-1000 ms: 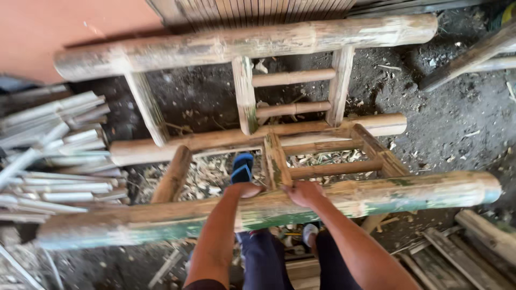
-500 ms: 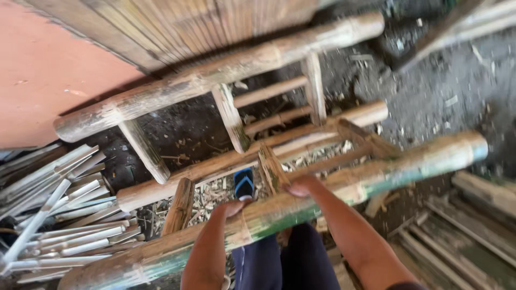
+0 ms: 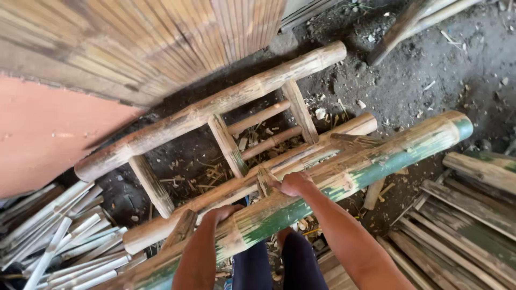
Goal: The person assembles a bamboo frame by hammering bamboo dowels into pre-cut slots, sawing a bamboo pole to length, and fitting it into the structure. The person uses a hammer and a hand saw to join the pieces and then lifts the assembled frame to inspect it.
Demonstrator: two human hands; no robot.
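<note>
Since the earlier frame the bamboo frame [image 3: 258, 156] has swung — its near green pole [image 3: 344, 177] now runs lower left to right edge. Left hand [image 3: 221, 214] and right hand [image 3: 293, 183] both grasp that pole, fingers over the top. Keep grips spread for balance. Open ground at upper right; slat wall [image 3: 161, 48] crowds upper left, split strips [image 3: 59, 236] lower left.

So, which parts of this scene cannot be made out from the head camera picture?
- Fingers of the left hand and right hand: curled over the green bamboo pole, so the grip underneath is hidden.
- Near end of that pole: cut off by the bottom edge.
- Feet and ground below: covered by the forearms and dark trousers.
- Split bamboo strips: cut off at the left edge.
- Woven bamboo panel: top out of frame.
</note>
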